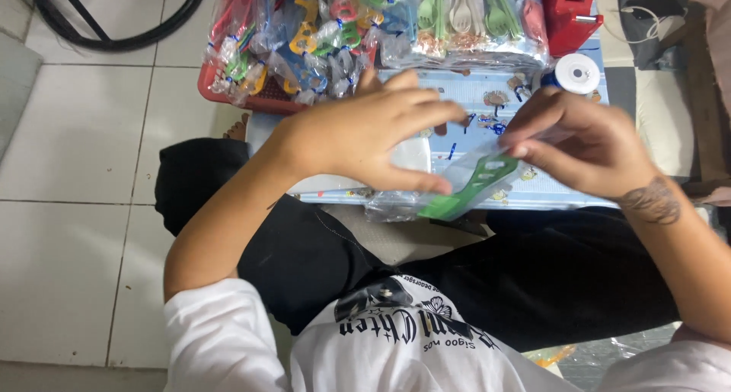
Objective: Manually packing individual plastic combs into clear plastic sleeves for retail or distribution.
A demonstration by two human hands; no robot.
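Over tiled floor, both hands (457, 145) grip green utensil (468, 190) between them.

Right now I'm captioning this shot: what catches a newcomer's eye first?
Centre frame, the left hand and right hand hold a green plastic tool in a clear plastic bag. Behind them, a heap of bagged colourful plastic utensils fills the top, with a white tape roll at its right.

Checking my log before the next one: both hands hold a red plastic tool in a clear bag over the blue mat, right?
Not quite: the bagged tool is green, not red. The head view shows the left hand and right hand holding it over the blue mat.
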